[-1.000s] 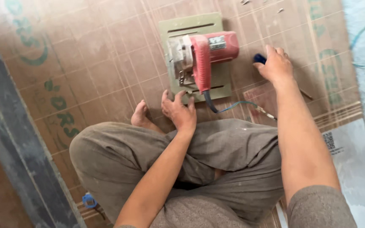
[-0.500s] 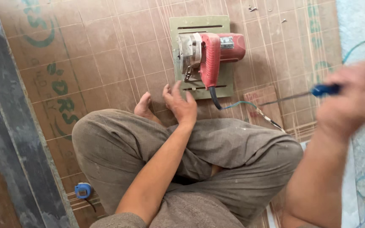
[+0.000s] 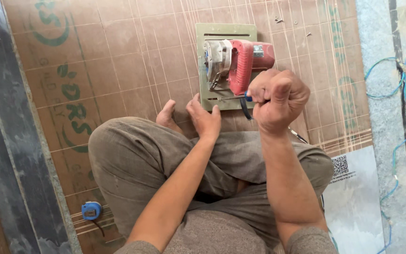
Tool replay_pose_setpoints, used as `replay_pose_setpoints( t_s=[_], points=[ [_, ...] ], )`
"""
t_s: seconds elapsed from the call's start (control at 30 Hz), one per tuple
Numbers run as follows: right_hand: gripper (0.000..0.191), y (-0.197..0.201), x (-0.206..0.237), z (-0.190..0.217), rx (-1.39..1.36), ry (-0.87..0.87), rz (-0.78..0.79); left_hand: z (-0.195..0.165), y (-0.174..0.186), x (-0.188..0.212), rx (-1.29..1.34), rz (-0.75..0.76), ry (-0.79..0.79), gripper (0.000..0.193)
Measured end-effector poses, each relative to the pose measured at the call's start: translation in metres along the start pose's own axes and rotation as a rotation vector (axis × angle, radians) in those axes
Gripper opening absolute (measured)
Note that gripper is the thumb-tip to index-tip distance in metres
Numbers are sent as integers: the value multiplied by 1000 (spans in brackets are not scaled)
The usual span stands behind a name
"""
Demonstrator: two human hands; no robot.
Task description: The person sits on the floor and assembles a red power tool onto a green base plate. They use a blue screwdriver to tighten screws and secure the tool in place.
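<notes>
You sit cross-legged on a brown plywood sheet (image 3: 118, 61) printed with green markings, your bare foot (image 3: 167, 115) poking out beside your knee. Your left hand (image 3: 204, 120) rests open, fingers spread, with its fingertips at the near edge of the greenish base plate (image 3: 203, 96) of a red power saw (image 3: 240, 66), which lies on the sheet just ahead of you. Your right hand (image 3: 276, 99) is raised above the saw's near right corner, clenched into a fist around a blue-handled tool (image 3: 248, 98); only a sliver of blue shows between the fingers, so you cannot tell what kind of tool it is. A blue tape measure (image 3: 91, 210) lies on the sheet by your left thigh. Blue and green wires (image 3: 398, 141) trail along the grey floor (image 3: 377, 47) at your right.
</notes>
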State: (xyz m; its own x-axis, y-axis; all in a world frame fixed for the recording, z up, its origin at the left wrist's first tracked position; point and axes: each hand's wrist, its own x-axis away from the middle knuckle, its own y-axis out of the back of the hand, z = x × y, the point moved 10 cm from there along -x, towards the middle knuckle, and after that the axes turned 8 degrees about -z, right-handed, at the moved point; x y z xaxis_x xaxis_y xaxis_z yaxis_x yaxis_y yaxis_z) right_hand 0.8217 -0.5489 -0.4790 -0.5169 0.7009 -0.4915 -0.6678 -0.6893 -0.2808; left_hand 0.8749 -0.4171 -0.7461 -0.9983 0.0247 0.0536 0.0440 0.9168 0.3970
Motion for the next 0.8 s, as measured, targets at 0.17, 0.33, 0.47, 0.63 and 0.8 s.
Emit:
replay_pose_setpoints(
  t_s=[0.17, 0.33, 0.47, 0.63, 0.8],
  points=[
    [55, 19, 6, -21, -11, -32, -34, 7, -13, 5, -114, -1, 82, 89],
    [53, 25, 5, -38, 10, -50, -34, 13, -18, 7, -176, -3, 124, 99],
    [53, 22, 8, -45, 14, -61, -16, 17, -21, 8, -189, -1, 159, 102],
    [53, 27, 7, -45, 16, -62, -29, 22, -24, 7, -206, 2, 180, 102],
    [53, 31, 5, -46, 18, -77, -39, 22, -23, 7, -222, -24, 171, 102]
  ],
)
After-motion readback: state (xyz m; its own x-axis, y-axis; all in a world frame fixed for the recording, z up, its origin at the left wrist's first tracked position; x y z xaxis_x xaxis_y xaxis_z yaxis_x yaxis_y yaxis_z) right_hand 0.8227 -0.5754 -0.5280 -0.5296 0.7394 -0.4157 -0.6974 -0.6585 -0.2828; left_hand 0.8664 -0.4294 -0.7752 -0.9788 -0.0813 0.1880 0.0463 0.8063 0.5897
